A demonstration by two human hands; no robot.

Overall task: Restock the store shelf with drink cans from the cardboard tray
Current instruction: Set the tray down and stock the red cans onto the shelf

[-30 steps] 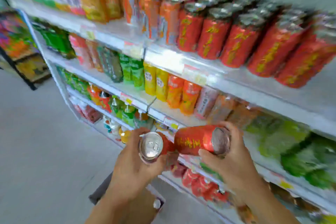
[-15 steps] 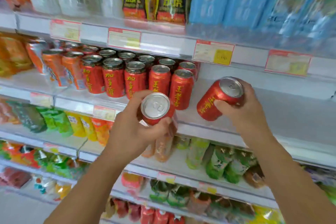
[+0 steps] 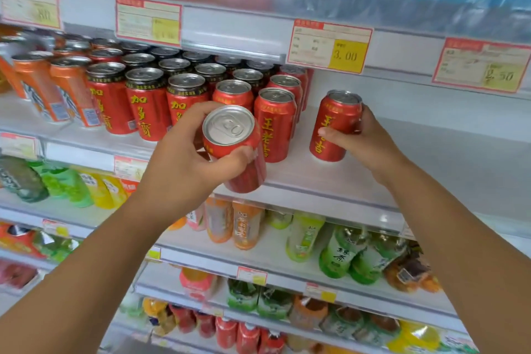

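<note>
My left hand (image 3: pixel 184 164) grips a red drink can (image 3: pixel 232 149), tilted with its silver top toward me, in front of the shelf edge. My right hand (image 3: pixel 365 144) holds a second red can (image 3: pixel 334 126) upright on the white shelf (image 3: pixel 330 178), a gap to the right of the rows of red cans (image 3: pixel 274 123) standing there. The cardboard tray is out of view.
Orange cans (image 3: pixel 57 89) stand at the shelf's left end. Price tags (image 3: pixel 329 46) hang from the shelf above, just over the can tops. The shelf's right part is bare white. Bottled drinks (image 3: pixel 339 250) fill the lower shelves.
My view rose from the lower shelves to the can shelf. My right hand carried its can up, turned it upright and set it on the shelf. My left hand lifted its can to the shelf edge.
</note>
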